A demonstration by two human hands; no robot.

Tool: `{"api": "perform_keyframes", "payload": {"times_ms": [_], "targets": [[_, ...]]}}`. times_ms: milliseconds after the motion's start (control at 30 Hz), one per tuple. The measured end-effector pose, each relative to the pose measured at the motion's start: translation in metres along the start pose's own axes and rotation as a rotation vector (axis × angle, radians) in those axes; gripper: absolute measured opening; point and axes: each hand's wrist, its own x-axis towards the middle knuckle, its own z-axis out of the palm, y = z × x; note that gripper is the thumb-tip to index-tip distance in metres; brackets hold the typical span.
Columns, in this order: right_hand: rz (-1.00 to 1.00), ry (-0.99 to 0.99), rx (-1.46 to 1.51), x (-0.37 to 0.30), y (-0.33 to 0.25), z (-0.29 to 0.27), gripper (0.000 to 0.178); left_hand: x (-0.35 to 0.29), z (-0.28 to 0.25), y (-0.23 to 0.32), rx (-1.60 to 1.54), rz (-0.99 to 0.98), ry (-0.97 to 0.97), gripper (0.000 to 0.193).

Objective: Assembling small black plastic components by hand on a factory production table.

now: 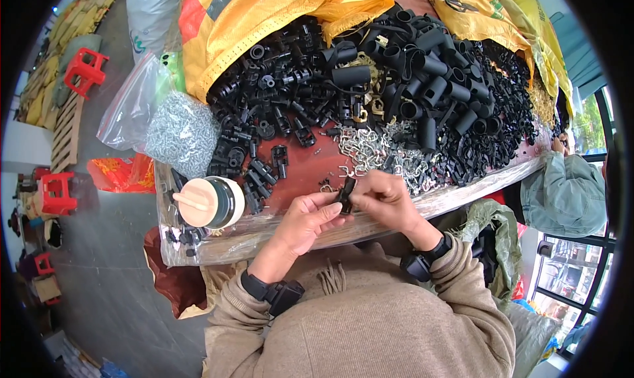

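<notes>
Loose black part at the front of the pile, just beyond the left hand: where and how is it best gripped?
Probably pinch the black part across its two long sides, coming from the near right: its length runs roughly up the picture, and bare red tabletop lies on that side, while other black pieces crowd its left.

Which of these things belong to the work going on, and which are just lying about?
Seemingly in use:
small black part, in the left hand, with the right hand at it
probably the heaped black tubes and silvery metal pieces on the table

Apparently just lying about:
lidded jar on the table
red stool and red plastic bag
</notes>
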Motion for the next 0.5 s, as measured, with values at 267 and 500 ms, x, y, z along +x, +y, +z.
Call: {"api": "perform_keyframes", "payload": {"times_ms": [267, 500], "targets": [[-0.201, -0.057, -0.576, 0.002, 0.014, -0.002, 0.017, -0.005, 0.006, 0.009, -0.121, 0.008, -0.05, 0.026], [-0.024, -0.129, -0.671, -0.007, 0.013, -0.003, 0.014, -0.005, 0.012, 0.003, -0.152, 0.094, -0.037, 0.027]]}}
